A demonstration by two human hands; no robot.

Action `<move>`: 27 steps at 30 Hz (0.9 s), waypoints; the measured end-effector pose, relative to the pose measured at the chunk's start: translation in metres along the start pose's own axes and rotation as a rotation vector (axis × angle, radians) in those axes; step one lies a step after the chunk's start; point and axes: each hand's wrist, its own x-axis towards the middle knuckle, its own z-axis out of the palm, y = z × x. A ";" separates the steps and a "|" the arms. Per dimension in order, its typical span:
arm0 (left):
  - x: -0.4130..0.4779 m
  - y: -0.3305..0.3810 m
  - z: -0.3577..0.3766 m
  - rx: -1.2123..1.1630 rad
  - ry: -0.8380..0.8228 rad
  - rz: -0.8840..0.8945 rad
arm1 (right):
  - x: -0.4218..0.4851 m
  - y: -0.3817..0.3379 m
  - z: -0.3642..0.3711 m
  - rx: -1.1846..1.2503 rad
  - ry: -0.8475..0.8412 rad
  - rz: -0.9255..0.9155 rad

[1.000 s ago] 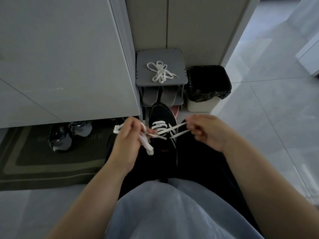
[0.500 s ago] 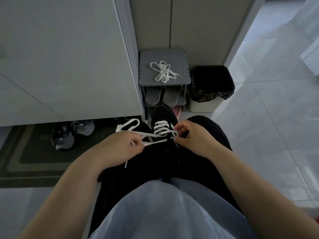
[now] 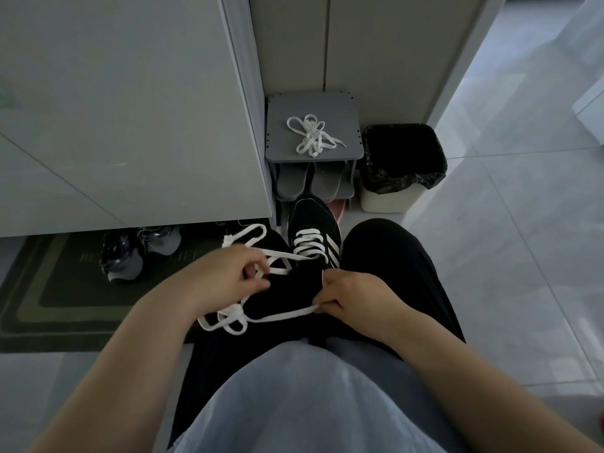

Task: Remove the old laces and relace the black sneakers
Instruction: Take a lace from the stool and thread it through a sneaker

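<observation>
the black sneaker (image 3: 312,220) lies on the person's lap between the knees, toe pointing away toward the shoe rack (image 3: 294,107). three white stripes show on its right side. a white lace (image 3: 284,317) crosses only the front few rows of eyelets; the rest of the shoe's top is dark and hard to make out. from the eyelets, strands run back to the left hand (image 3: 225,279), whose fingers are curled around them with thumb and forefinger pinching one strand. more lace loops out beyond that hand and hangs in loose loops under its wrist. the right hand (image 3: 354,295) pinches a strand stretched flat across the lap toward those loops.

the legs wear black trousers (image 3: 389,256), below a pale blue shirt (image 3: 294,403). on top of the grey rack sits a bundled lace (image 3: 310,135), also white, with grey slippers (image 3: 304,181) on the shelf beneath. just right of the rack stands a bin (image 3: 385,202) lined with a black bag. to the left, grey trainers (image 3: 130,253) rest on a dark doormat (image 3: 65,305) under a pale cabinet (image 3: 114,109).
</observation>
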 end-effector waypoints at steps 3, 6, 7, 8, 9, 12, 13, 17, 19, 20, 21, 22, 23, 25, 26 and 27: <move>0.016 -0.004 0.010 0.154 0.203 0.069 | -0.002 -0.003 0.001 -0.065 -0.020 0.020; 0.024 -0.007 0.018 0.231 0.244 0.078 | -0.001 -0.011 0.001 0.012 -0.006 0.032; 0.025 -0.008 0.019 0.234 0.265 0.071 | 0.000 -0.015 0.000 0.053 0.017 0.039; 0.026 -0.009 0.019 0.232 0.286 0.067 | 0.002 -0.018 -0.001 0.096 0.043 0.051; 0.025 -0.009 0.018 0.223 0.297 0.062 | 0.003 -0.021 -0.003 0.139 0.074 0.072; 0.019 -0.006 0.014 0.030 0.332 0.049 | 0.013 -0.032 -0.004 0.349 0.137 0.168; 0.017 -0.002 0.011 -0.104 0.345 0.035 | 0.017 -0.038 -0.004 0.457 0.144 0.199; 0.014 0.020 0.006 -0.480 0.446 -0.016 | 0.035 -0.065 0.001 0.852 0.197 0.245; 0.014 0.025 0.003 -0.471 0.518 -0.039 | 0.037 -0.067 0.002 0.954 0.247 0.260; 0.012 0.026 0.002 -0.453 0.556 -0.051 | 0.037 -0.065 0.001 0.970 0.257 0.259; 0.011 0.025 0.001 -0.448 0.590 -0.064 | 0.034 -0.062 0.000 0.968 0.255 0.246; 0.010 0.022 0.001 -0.453 0.614 -0.079 | 0.030 -0.059 0.000 0.951 0.245 0.233; 0.008 0.020 0.001 -0.458 0.624 -0.101 | 0.026 -0.055 -0.001 0.907 0.234 0.220; 0.007 0.014 0.003 -0.410 0.599 -0.157 | 0.018 -0.047 0.001 0.721 0.236 0.208; 0.005 0.012 0.004 -0.349 0.587 -0.186 | 0.013 -0.044 0.002 0.622 0.225 0.206; 0.003 0.010 0.005 -0.258 0.593 -0.206 | 0.009 -0.042 0.003 0.547 0.192 0.204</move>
